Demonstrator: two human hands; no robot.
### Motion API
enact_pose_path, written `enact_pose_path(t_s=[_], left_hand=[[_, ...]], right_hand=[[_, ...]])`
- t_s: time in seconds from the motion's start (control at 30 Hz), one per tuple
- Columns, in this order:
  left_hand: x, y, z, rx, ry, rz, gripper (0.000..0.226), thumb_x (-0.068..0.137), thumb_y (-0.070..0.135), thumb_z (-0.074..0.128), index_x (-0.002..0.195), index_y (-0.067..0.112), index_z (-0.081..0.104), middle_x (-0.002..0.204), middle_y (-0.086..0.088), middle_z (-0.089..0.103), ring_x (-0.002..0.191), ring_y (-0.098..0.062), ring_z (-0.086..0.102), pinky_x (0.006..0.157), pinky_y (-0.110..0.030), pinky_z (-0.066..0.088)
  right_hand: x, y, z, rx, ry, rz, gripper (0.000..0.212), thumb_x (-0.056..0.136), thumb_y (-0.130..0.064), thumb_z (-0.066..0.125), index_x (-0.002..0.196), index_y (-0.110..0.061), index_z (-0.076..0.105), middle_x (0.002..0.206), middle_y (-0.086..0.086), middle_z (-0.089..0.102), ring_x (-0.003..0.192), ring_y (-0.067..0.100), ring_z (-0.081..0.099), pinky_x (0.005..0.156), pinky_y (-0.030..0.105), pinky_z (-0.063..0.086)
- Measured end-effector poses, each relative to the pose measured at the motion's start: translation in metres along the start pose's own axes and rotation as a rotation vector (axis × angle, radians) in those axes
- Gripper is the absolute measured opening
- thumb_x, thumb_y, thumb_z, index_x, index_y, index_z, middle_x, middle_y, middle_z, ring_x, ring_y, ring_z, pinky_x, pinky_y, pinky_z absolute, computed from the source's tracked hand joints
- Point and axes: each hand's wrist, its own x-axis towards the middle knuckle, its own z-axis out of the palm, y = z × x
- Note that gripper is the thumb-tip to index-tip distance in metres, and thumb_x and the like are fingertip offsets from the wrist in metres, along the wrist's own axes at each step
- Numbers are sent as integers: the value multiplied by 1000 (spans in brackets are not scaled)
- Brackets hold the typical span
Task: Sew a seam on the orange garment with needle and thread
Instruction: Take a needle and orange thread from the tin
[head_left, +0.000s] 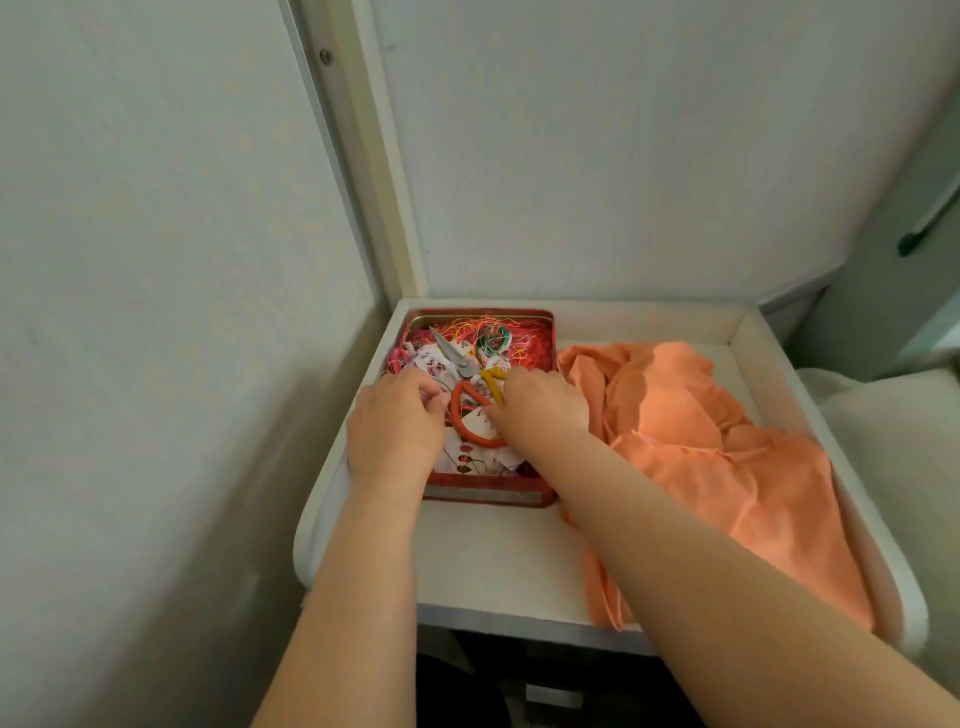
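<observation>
Left fingers: those of the left hand (397, 426) were curled down into the tin, tips among the scraps; whether they pinched anything could not be told.
Right fingers: those of the right hand (540, 402) were bent and bunched at the scissors' orange loop; what they held, if anything, was hidden under the hand.
Scissors: the scissors (470, 387) lay on top of the clutter between the two hands, blades pointing to the far left corner, one handle orange, the other yellow.
Tin: a red tin (488, 498) sat open at the tray's left side, filled with tangled coloured thread (498, 332) and white fabric scraps (428, 358).
Needle: none could be made out in the tangle.
Garment: the orange garment (727, 452) lay crumpled on the right half of the tray, just beside the tin, its near edge hanging over the front.
In the way: the right forearm crossed over the garment's left edge and covered the tin's near right corner.
Tray: the white tray (519, 561) stood in a corner of pale walls (156, 260).
</observation>
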Motion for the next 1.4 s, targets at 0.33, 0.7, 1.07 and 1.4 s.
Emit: enact_pose_path(t_s=[0.33, 0.7, 1.07, 1.4], left_hand=[[-2, 2, -5, -129, 137, -83, 22, 100, 36, 44, 110, 21, 56, 104, 1, 66, 96, -24, 59, 75, -38, 49], [-15, -5, -10, -305, 156, -169, 25, 104, 32, 31, 114, 19, 51, 100, 1, 67, 85, -20, 60, 63, -32, 43], [-33, -5, -54, -647, 838, 66, 27, 100, 14, 35, 103, 1, 58, 67, 1, 53, 61, -2, 52, 64, -16, 39], [-37, -5, -40, -269, 267, 51, 24, 103, 25, 34, 109, 23, 58, 92, 9, 64, 85, -10, 58, 58, -19, 41]], right_hand=[[10, -2, -8, -66, -35, -16, 36, 91, -34, 50, 62, -18, 36, 68, 2, 43, 76, 24, 50, 70, 35, 43], [-14, 29, -44, 479, 51, 93, 55, 95, -37, 58, 140, -9, 42, 102, 4, 65, 87, 18, 60, 70, 31, 46], [-96, 32, -42, 251, 34, -354, 44, 91, -21, 63, 133, -12, 55, 114, 8, 61, 102, 25, 58, 88, 29, 41], [-115, 10, 9, 24, 27, -632, 30, 84, -19, 73, 110, -7, 66, 92, 10, 65, 74, 28, 65, 60, 34, 53]])
